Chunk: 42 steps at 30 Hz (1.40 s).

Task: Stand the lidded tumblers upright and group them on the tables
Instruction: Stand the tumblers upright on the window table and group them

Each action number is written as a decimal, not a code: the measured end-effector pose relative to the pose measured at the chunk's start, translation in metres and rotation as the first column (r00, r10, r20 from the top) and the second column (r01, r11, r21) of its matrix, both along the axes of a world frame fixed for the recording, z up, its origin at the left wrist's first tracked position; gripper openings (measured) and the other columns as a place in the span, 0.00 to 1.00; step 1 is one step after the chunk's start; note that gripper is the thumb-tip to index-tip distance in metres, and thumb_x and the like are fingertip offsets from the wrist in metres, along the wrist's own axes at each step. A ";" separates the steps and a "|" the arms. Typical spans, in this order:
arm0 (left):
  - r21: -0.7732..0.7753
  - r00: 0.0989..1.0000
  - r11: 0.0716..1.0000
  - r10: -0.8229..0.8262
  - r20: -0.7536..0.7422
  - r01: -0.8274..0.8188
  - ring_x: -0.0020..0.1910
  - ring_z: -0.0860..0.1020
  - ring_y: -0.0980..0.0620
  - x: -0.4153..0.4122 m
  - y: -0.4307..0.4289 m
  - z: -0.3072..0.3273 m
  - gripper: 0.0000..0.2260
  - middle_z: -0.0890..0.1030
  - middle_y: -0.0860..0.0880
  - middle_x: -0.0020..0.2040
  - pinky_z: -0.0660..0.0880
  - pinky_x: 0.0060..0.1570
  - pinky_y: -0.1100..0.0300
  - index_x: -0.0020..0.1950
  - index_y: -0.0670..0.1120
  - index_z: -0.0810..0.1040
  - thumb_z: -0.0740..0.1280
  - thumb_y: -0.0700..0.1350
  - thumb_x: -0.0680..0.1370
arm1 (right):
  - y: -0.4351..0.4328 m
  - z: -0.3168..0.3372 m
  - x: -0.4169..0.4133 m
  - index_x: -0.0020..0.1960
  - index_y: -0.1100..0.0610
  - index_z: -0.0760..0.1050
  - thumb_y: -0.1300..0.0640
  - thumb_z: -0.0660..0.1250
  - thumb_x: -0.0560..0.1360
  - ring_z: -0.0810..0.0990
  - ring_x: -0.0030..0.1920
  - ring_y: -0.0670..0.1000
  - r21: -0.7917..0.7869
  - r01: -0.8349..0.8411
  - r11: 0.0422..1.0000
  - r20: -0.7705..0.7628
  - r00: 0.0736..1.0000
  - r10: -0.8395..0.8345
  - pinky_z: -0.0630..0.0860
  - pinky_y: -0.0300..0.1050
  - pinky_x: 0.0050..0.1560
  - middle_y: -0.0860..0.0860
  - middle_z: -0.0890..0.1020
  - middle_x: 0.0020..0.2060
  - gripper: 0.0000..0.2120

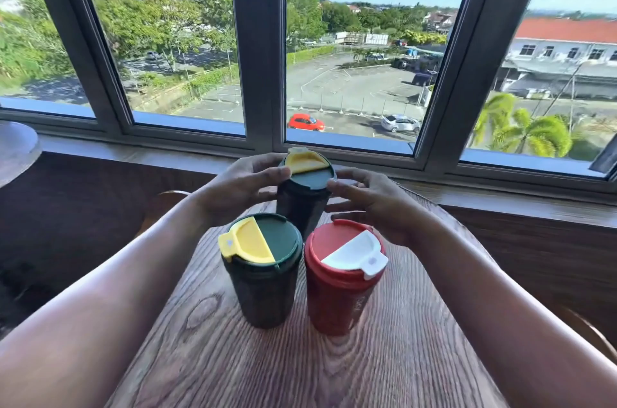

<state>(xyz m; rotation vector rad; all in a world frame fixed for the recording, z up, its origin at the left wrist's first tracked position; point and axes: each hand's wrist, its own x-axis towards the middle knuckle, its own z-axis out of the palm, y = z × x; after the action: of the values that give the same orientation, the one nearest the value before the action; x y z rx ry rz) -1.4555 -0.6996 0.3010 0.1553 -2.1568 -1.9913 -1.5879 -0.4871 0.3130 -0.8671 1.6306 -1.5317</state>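
Leftmost, at the left edge of the frame, part of a second table (16,147) shows, well apart from the main table (300,357) that fills the lower centre. Next, the left hand (240,187) sits just above centre, fingers curled against the left side of the far tumbler (302,204), thumb tip touching the rim of its green lid by the yellow flap. That tumbler stands upright between both hands, at the far end of the table near the window (267,73). Below it, the near green tumbler (263,274) stands upright at lower centre, its yellow flap pointing left. Just beside it on the right, nearly touching, stands the red tumbler (340,287) with a white flap. Rightmost, the right hand (370,204) is spread open with loose fingers, fingertips close to the far tumbler's right side; whether they touch it cannot be told.
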 end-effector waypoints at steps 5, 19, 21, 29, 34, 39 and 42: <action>-0.017 0.999 1.000 0.020 -0.039 -0.021 0.59 0.80 0.51 0.003 0.000 -0.002 0.35 0.83 0.48 0.59 0.78 0.59 0.51 0.65 0.47 0.79 0.79 0.63 0.63 | 0.009 0.003 0.001 0.58 0.56 0.79 0.56 0.70 0.76 0.85 0.47 0.57 -0.001 0.029 1.000 -0.015 0.999 -0.029 0.82 0.44 0.41 0.62 0.83 0.56 0.11; 0.143 0.990 0.980 -0.140 0.003 0.138 0.48 0.86 0.49 0.013 0.001 -0.011 0.26 0.86 0.42 0.53 0.81 0.47 0.61 0.62 0.46 0.83 0.80 0.54 0.67 | 0.023 -0.005 0.003 0.49 0.64 0.82 0.55 0.77 0.67 0.85 0.41 0.50 0.035 0.069 0.997 -0.127 0.990 -0.064 0.79 0.40 0.41 0.58 0.87 0.42 0.16; 0.168 0.988 0.974 -0.155 0.005 0.152 0.48 0.86 0.48 0.015 0.002 -0.011 0.22 0.86 0.40 0.53 0.81 0.46 0.60 0.63 0.45 0.82 0.78 0.49 0.71 | 0.023 -0.005 0.004 0.48 0.64 0.82 0.54 0.78 0.65 0.84 0.37 0.48 0.031 0.075 0.997 -0.131 0.989 -0.070 0.77 0.37 0.36 0.54 0.86 0.38 0.17; 0.166 0.979 0.966 -0.204 0.009 0.199 0.52 0.85 0.46 0.018 0.005 -0.011 0.25 0.84 0.38 0.58 0.81 0.50 0.58 0.68 0.44 0.79 0.74 0.52 0.74 | 0.024 -0.009 0.008 0.46 0.61 0.81 0.57 0.76 0.69 0.81 0.31 0.43 0.018 0.088 0.996 -0.096 0.992 -0.086 0.73 0.33 0.30 0.49 0.84 0.33 0.09; 0.097 0.991 0.989 -0.117 0.059 0.111 0.64 0.78 0.40 0.014 0.007 -0.011 0.34 0.79 0.38 0.67 0.74 0.64 0.48 0.71 0.45 0.75 0.77 0.58 0.69 | 0.026 -0.013 0.009 0.50 0.62 0.80 0.53 0.73 0.71 0.85 0.39 0.50 0.010 0.105 0.994 -0.053 0.993 -0.104 0.80 0.42 0.41 0.54 0.87 0.42 0.14; -0.009 0.999 1.000 0.005 0.032 -0.005 0.68 0.76 0.41 0.022 0.014 0.002 0.37 0.80 0.45 0.67 0.73 0.64 0.48 0.70 0.47 0.76 0.77 0.64 0.66 | 0.034 -0.009 0.017 0.55 0.61 0.78 0.47 0.65 0.77 0.83 0.42 0.50 0.039 0.141 0.989 -0.065 0.988 -0.138 0.77 0.35 0.36 0.56 0.86 0.52 0.17; -0.159 0.993 0.980 0.116 -0.005 -0.115 0.66 0.77 0.50 0.040 0.020 0.016 0.33 0.81 0.52 0.66 0.74 0.64 0.49 0.67 0.51 0.78 0.75 0.64 0.65 | 0.047 -0.004 0.026 0.54 0.58 0.77 0.42 0.64 0.75 0.84 0.41 0.46 -0.021 0.223 0.974 -0.151 0.963 -0.224 0.77 0.35 0.38 0.52 0.85 0.49 0.20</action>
<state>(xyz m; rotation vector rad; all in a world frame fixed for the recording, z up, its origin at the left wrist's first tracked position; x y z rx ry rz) -1.4152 -0.6797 0.3167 0.2540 -2.2436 -1.7496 -1.5616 -0.4404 0.3094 -0.8427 1.8913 -1.6552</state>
